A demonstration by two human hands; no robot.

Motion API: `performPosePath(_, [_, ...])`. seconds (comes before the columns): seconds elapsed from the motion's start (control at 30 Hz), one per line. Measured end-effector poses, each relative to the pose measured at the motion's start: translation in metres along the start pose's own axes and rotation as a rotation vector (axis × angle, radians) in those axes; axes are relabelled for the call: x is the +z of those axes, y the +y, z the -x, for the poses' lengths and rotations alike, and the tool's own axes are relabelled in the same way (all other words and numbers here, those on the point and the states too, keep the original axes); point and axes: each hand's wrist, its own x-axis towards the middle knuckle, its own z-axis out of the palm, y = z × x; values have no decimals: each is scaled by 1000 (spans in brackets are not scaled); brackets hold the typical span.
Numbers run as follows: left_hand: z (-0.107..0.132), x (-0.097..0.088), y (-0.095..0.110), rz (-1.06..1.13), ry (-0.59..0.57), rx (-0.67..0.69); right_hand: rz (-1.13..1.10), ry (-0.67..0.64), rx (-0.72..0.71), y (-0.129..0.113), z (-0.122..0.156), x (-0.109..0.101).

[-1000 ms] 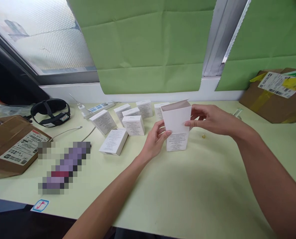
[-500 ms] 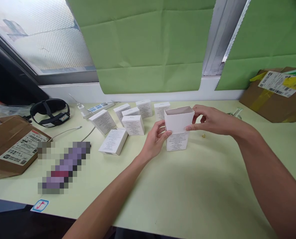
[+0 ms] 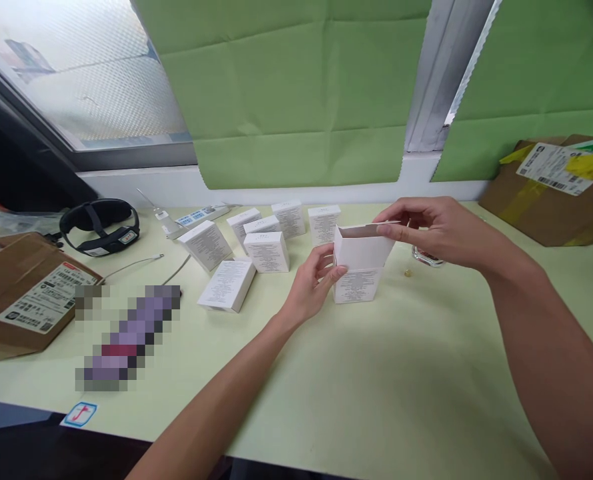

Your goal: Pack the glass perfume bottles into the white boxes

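A white carton (image 3: 359, 283) with small printed text stands upright on the table, its top open. My left hand (image 3: 314, 280) is closed around the carton's left side, thumb on the front. At the top right edge, my right hand (image 3: 421, 227) pinches the carton's flap between thumb and fingers. What lies inside the carton cannot be seen. Behind and below my right hand, a clear, shiny object (image 3: 427, 257) shows in part. A small gold piece (image 3: 407, 273) lies to the right of the carton.
Several closed white boxes (image 3: 268, 252) stand at the back left of the carton, one lying flat. Further left are a blurred purple item (image 3: 136, 333), a black headset (image 3: 100, 227), a power strip (image 3: 204, 215) and a cardboard box (image 3: 36, 293). Another cardboard box (image 3: 551, 200) sits back right.
My right hand has moved up and right, from the carton's right side to its top edge. The carton's upper part now flares rightward, and the clear object beneath my hand shows differently.
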Motion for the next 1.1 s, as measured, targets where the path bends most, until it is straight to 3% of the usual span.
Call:
performPosePath(0.83, [1, 1, -1, -4, 3, 17, 105, -212, -21, 13, -7, 7])
performPosePath(1.1, [1, 1, 2, -15, 2, 8, 133, -158, -95, 13, -9, 9])
